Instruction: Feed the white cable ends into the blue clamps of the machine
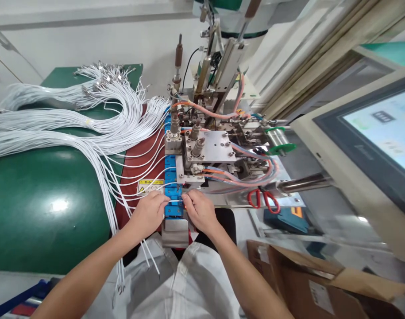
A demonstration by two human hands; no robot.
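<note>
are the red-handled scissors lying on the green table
No, the red-handled scissors are beside the metal arm of the screen, right of the blue holders.

The surface (56, 195) is dark green, with dark red (131, 175) along its right edge. The cables (99, 124) are white, the block strip (171, 166) bright blue, and the warning label (150, 187) yellow and white with black print. The tubes (222, 177) run orange and bluish-clear; the scissors (264, 199) have red handles; the spool (278, 139) is silvery between green flanges.

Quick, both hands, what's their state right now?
Left hand: closed, pinching a white cable over the blue blocks.
Right hand: fingers curled at that cable's end; grip can't be told.
</note>
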